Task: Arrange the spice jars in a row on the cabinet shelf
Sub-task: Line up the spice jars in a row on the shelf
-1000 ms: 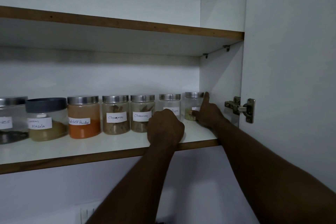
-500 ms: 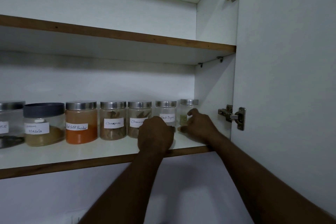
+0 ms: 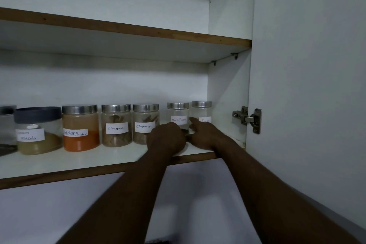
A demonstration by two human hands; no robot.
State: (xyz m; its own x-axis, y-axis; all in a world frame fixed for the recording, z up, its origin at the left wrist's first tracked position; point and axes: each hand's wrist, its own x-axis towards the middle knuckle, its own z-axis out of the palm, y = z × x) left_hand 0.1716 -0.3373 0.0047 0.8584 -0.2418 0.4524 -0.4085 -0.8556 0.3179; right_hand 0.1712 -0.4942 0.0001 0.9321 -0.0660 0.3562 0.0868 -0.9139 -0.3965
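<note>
On the shelf [image 3: 99, 161], left hand [image 3: 167, 138] and right hand [image 3: 207, 134] curl against round steel-lidded jars [image 3: 178, 114]; grip unclear.

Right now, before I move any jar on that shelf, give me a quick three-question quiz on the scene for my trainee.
1. True or false: the Red chilli Powder jar has a dark lid.
2. Which label appears on two jars? A Cinnamon B Turmeric C Cumin
3. How many metal-lidded jars stand to the right of the Masala jar?
Key: 1 false; 2 A; 3 five.
</note>
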